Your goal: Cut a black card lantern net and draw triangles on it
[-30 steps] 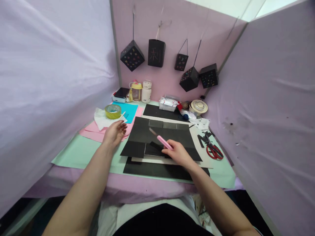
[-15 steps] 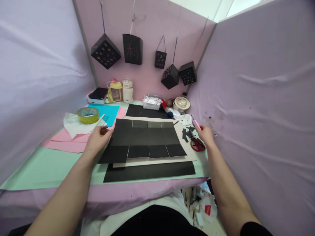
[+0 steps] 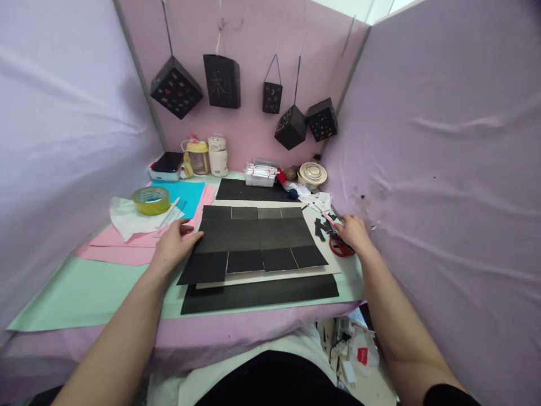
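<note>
A black card sheet [image 3: 253, 234] with cut slits and fold lines along its far and near edges lies before me, slightly raised along its near edge. My left hand [image 3: 175, 245] is at its left edge, fingers apart, with the thumb tip at the card. My right hand [image 3: 354, 232] is closed around a slim pink craft knife [image 3: 328, 219], held low over black paper scraps [image 3: 322, 230]. Red-handled scissors [image 3: 340, 247] lie just under that hand. Beneath the card is a pale board [image 3: 270, 277], with another black sheet [image 3: 262, 296] under it.
Yellow tape roll [image 3: 151, 201], white tissue [image 3: 127, 217], pink sheets [image 3: 114, 248] and a blue sheet [image 3: 194, 194] lie left. Bottles [image 3: 217, 158], a marker box [image 3: 261, 176] and a bowl [image 3: 313, 173] stand behind. Black paper lanterns [image 3: 176, 87] hang on the back wall.
My right hand has lowered the pink craft knife to the scraps and scissors. My left hand has shifted slightly right, its thumb and fingers now spread at the card's edge.
</note>
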`<action>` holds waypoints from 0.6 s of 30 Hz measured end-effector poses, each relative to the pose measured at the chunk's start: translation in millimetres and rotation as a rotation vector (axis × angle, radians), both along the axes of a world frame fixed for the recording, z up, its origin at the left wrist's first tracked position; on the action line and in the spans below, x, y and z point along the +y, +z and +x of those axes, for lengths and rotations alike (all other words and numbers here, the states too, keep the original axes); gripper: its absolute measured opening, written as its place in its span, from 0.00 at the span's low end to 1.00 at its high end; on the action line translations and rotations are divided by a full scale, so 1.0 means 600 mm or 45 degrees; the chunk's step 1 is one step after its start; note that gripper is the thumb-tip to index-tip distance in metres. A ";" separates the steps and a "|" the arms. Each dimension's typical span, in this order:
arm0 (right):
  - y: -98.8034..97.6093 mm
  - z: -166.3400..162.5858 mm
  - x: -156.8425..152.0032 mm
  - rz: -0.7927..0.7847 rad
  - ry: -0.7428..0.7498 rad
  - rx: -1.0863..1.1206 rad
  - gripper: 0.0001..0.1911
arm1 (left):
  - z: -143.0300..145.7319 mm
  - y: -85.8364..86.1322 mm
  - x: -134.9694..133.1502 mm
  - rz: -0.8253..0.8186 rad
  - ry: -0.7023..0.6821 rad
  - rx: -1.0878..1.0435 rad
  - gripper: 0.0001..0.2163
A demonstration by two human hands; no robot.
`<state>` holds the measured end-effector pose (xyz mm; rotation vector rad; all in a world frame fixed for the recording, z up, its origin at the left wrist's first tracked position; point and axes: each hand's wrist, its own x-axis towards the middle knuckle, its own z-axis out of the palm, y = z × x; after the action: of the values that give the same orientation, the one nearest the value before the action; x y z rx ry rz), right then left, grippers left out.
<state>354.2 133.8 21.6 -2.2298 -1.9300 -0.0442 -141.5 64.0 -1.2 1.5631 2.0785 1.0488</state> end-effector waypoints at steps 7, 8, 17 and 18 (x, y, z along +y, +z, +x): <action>0.009 0.042 -0.046 -0.367 -0.087 0.001 0.18 | 0.000 0.000 0.004 -0.104 -0.041 0.192 0.31; 0.007 0.042 -0.049 -0.405 -0.098 0.013 0.18 | -0.001 -0.002 0.005 -0.113 -0.055 0.200 0.31; 0.002 0.026 -0.043 -0.412 -0.086 -0.015 0.17 | 0.004 -0.002 0.008 -0.126 -0.029 0.169 0.25; 0.005 0.025 -0.043 -0.395 -0.089 -0.024 0.16 | 0.004 -0.003 0.009 -0.104 -0.026 0.152 0.25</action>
<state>369.4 108.0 24.6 -2.4963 -1.9841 0.2410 -138.9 69.3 -3.1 1.6395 2.1499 0.8718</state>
